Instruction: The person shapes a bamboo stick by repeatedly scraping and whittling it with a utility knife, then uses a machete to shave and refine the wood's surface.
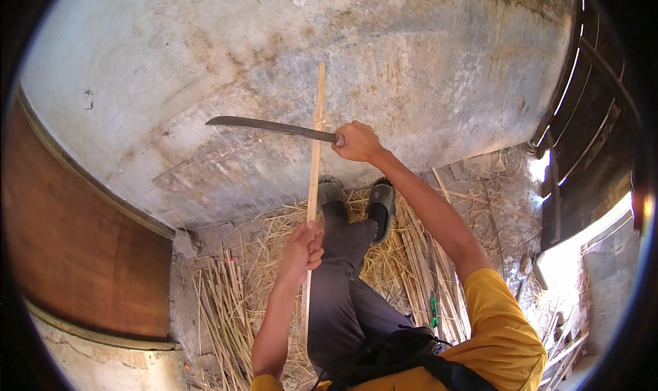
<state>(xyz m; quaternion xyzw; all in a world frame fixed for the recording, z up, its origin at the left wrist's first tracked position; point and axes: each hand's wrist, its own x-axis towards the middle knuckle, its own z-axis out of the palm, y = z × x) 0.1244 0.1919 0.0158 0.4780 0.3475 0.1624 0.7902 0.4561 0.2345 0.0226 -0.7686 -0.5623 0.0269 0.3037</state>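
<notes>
A long, pale strip of wood or bamboo (314, 185) runs upward from beside my thigh, its far end in front of the wall. Around its lower part my left hand (302, 252) is closed. My right hand (358, 143) grips the handle of a machete (264, 125) higher up. The long dark blade points left and crosses the strip, lying against or just over it; which of the two I cannot tell. Small splinters stick out from the strip near the blade.
A stained plaster wall (425, 69) rises in front of my shoes. Thin strips lie in a bundle at left (223, 302), with more strips at right (417, 254). Straw (373, 264) litters the floor. A green-handled tool (433, 312) rests by my right side. A brown panel (89, 233) stands left.
</notes>
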